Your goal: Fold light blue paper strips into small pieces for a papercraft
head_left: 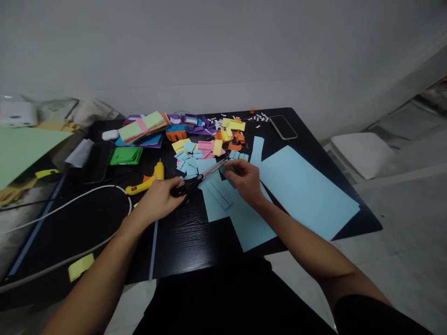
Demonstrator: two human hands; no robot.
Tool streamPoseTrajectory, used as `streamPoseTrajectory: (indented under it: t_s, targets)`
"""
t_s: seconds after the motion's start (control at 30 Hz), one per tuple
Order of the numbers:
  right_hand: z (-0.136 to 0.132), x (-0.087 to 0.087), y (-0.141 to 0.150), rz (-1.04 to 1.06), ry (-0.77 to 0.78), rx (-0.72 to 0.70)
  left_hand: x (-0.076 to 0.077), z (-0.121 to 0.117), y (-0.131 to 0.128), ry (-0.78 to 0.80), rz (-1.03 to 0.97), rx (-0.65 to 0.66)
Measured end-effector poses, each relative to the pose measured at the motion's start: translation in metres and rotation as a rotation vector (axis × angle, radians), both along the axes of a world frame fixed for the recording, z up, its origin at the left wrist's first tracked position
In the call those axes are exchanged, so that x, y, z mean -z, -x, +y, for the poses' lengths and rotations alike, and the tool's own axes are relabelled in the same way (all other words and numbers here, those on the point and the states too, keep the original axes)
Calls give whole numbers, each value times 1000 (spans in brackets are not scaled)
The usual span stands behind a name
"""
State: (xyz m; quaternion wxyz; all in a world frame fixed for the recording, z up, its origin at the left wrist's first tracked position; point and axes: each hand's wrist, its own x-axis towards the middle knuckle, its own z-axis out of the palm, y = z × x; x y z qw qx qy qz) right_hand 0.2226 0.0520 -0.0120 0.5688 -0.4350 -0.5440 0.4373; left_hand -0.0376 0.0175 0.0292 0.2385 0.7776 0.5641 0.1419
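Note:
My left hand point(161, 199) is closed round the black handles of a pair of scissors point(211, 171), whose blades point up and right. Just beyond the blade tips, my right hand point(243, 179) pinches a small piece of light blue paper point(229, 177), partly hidden by the fingers. Beneath the hands lie light blue paper sheets point(253, 228) and a folded blue strip point(219, 194). Small cut blue pieces point(188, 163) are heaped behind the scissors, beside pink pieces point(206, 147) and yellow pieces point(232, 124).
A yellow glue gun point(148, 180) lies left of the scissors. Large blue sheets point(307, 186) cover the table's right side. A phone point(283, 127) rests at the back right. Stacked coloured papers point(145, 128) and a green bundle point(126, 156) sit back left. A white cable point(104, 187) loops at left.

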Motion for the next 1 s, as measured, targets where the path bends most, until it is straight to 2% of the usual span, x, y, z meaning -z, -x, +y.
streamPoseTrajectory:
  t_s: [0.47, 0.8, 1.0]
  targets:
    - [-2, -4, 0, 4, 12, -6, -2, 1, -1, 10, -31, 20]
    - [0, 0, 0, 16, 13, 4, -1, 1, -3, -5, -44, 23]
    - [0, 0, 0, 7, 14, 26, 4, 1, -1, -5, -57, 2]
